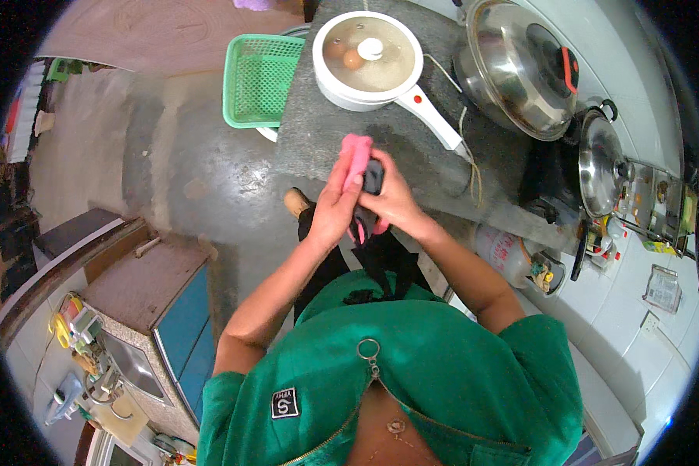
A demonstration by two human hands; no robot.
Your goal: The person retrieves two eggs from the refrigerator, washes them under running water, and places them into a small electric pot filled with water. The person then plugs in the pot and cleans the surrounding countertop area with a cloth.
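My left hand [333, 205] and my right hand [401, 195] are close together in front of my body, near the front edge of a grey countertop. A pink cloth [356, 152] sticks up between the fingers of my left hand. A small black object [373, 177] is held against it, gripped by my right hand; its exact kind cannot be told. More black and pink material shows below my fingers. Beyond my hands stands a white electric cooking pot [355, 102] with a glass lid [384, 67]; brown eggs [352, 59] lie in liquid inside.
A green plastic basket [262, 119] is at the counter's left edge. At right are a large lidded steel pot [509, 76], a lidded wok [599, 166] on a black stove and a power cord [472, 163]. A sink [133, 364] is at lower left.
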